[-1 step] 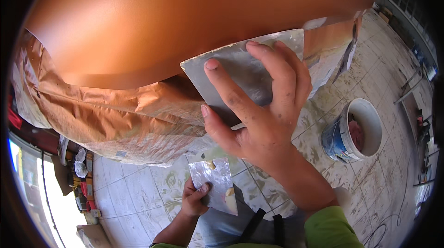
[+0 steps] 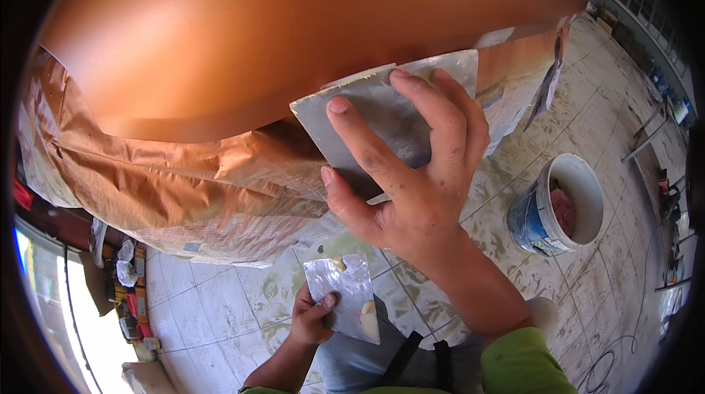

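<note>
My right hand (image 2: 411, 181) presses a wide grey metal putty spreader (image 2: 352, 129) with its fingers spread over the face and the thumb lower down. The spreader's far edge lies along the lower edge of a glossy copper-orange panel (image 2: 242, 34). Pale cream residue shows along part of that edge. Lower down, my left hand (image 2: 312, 315) grips a smaller square metal plate (image 2: 341, 291), thumb on top. Cream putty clings to the plate's top edge and right corner.
Below the panel hangs orange-oversprayed masking paper (image 2: 169, 174). A white and blue bucket (image 2: 540, 210) holding something pink stands on the smeared tile floor (image 2: 242, 298) at right. Boxes and tools (image 2: 132, 298) line the left side. A cable (image 2: 609, 364) lies at lower right.
The spreader has shifted very slightly against the panel's edge, and a little more pale residue shows along it. The whole view has moved slightly; both grips stay the same.
</note>
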Tool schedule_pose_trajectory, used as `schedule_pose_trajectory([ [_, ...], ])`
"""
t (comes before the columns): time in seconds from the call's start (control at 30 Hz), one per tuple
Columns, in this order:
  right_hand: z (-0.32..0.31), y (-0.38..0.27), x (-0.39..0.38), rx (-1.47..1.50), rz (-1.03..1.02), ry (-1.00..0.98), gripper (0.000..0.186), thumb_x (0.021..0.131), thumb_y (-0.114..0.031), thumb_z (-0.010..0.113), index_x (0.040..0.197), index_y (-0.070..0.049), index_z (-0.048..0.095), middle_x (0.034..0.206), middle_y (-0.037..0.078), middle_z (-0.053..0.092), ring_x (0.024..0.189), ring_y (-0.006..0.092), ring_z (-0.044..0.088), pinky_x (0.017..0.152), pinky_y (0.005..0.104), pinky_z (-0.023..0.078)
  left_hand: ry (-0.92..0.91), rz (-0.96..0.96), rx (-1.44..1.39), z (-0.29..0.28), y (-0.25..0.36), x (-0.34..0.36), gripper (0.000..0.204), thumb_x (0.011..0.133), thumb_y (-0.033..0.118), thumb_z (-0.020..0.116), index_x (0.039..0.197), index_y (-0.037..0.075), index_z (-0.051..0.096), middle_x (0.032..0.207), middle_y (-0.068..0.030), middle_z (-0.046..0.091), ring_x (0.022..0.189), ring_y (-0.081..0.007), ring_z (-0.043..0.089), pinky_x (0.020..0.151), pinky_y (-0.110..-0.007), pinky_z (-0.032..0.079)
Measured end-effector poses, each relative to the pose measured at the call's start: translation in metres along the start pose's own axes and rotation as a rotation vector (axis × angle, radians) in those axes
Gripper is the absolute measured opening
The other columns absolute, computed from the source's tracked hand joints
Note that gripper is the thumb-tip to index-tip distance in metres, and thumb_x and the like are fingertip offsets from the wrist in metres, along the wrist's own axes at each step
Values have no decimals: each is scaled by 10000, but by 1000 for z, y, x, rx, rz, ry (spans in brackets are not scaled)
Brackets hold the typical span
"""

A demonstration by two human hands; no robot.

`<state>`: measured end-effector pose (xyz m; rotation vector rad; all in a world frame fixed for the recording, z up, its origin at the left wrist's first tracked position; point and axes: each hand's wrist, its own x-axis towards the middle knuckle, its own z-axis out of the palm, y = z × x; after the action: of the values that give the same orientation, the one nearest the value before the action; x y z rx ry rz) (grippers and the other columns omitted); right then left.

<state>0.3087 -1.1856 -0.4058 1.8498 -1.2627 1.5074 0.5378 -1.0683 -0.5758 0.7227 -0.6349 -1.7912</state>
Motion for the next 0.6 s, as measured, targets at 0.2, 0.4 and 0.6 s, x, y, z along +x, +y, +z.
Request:
schedule_pose_trajectory([
  [0.2,-25,-1,-22,-33,89,22,491,733,-347,783,1213,-247,761,1376,114,520,1266,406,457,1076,611,288,-63,-45,-10,7,13,-6,526,921,63,662,1416,-18,504,1278,-173,669,1159,-313,667,1006,-480,533],
  [0.4,-21,-18,6,-63,2,21,489,718,-338,782,1199,-249,766,1368,115,514,1254,393,465,1061,544,322,-25,-15,-28,-9,15,-12,554,904,95,690,1415,-7,501,1258,-176,673,1141,-320,675,994,-494,547],
  [0.6,3,-10,-5,-45,2,45,506,705,-320,795,1204,-239,764,1346,96,528,1246,377,480,1044,533,334,-57,-19,-42,-5,17,-25,541,912,91,678,1414,-6,499,1263,-176,671,1129,-320,681,987,-492,553],
])
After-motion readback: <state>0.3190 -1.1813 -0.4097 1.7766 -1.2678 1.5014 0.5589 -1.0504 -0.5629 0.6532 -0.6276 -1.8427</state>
